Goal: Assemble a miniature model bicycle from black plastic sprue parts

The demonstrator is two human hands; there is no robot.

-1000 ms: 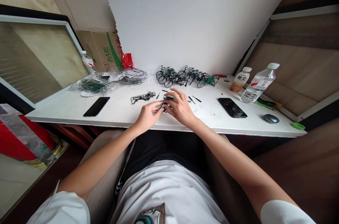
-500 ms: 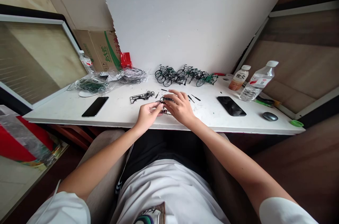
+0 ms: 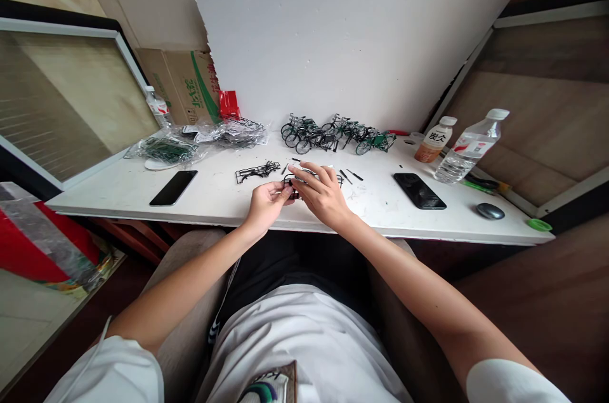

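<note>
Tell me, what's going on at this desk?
A seated person's left hand pinches a small, thin-barred black piece, with the right hand over it. Left of them, a flat black lattice of parts lies on the white table. Beyond the hands is a cluster of small black-and-green model bicycles.

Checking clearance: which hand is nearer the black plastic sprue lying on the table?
Left. The left hand is just nearer the person than the black plastic sprue; the right hand is farther off, to its right.

Miniature bicycles [image 3: 329,135] stand on the table [image 3: 223,200], behind the right hand [image 3: 326,198].
</note>
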